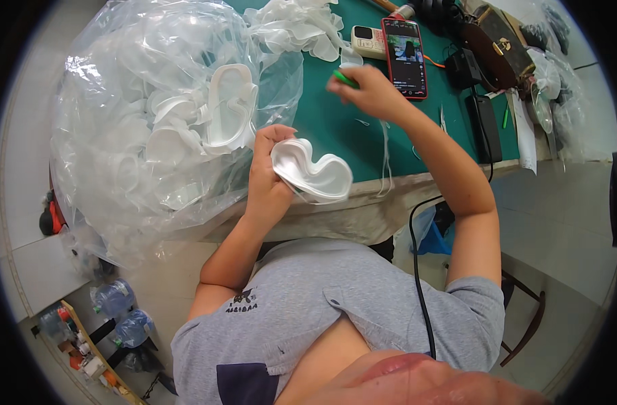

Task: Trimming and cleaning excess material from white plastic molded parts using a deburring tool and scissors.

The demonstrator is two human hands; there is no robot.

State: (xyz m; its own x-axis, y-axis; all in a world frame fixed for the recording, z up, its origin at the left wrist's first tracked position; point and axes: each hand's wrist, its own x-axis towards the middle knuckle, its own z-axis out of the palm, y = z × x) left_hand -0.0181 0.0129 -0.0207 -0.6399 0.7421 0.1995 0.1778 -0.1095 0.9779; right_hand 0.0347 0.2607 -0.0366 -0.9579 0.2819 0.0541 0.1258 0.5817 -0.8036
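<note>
My left hand [266, 177] is closed on the left end of a white moulded piece [316, 173] with a curved, kidney-like outline and a raised rim. It is held over the table's front edge, and I cannot tell its exact kind. Up and to the right, above the green table top, my right hand [372, 93] is closed round a small green-handled tool [347, 79]. Most of that tool is hidden by the fingers, and it is apart from the white piece. At the left lies a large clear plastic bag [85, 108] filled with similar white pieces [228, 108].
More thin white pieces [298, 30] lie at the back. A phone [404, 61] and a beige device [368, 42] are beyond my right hand. To the right are a black box [482, 125], a brown bag [501, 47] and a black cable [416, 270] hanging before me.
</note>
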